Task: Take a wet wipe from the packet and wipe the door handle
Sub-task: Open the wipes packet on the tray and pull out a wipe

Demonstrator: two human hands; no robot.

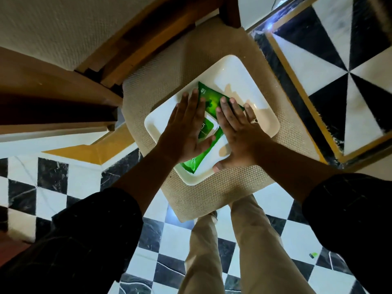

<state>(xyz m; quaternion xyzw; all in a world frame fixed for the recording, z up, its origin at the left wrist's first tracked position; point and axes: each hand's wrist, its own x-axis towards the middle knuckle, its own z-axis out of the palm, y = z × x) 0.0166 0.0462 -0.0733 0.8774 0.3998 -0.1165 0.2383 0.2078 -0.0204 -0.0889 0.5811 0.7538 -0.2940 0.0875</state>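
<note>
Floor (184, 240) tiles in black and white are filling most of the view, with the person's trousered legs (239, 240) standing at the bottom. A chair (212, 60) with a woven beige seat is sitting between the legs and a wooden frame (the door handle itself is not showing anywhere). On the seat a white tray (244, 77) is lying at an angle, and the green packet (209, 96) of wet wipes is lying flat inside it, running from the tray's far part down toward its near corner.

Both hands are pressing down on the packet with fingers spread and nearly straight. The left hand (186, 132) is covering the packet's middle, its thumb resting by the white label. The right hand (235, 132), wearing a ring (254, 120), is lying over the packet's right edge, its thumb touching the tray's near rim. Neither hand is closing around anything; they are lying flat and open, holding the packet steady rather than gripping it.

Judging by this, the task is barely starting. No wipe is showing outside the packet, and whether the flap is lifted is hidden under the palms. Opening the flap, pulling a wipe out, going to the door and wiping the handle all appear to be remaining.
</note>
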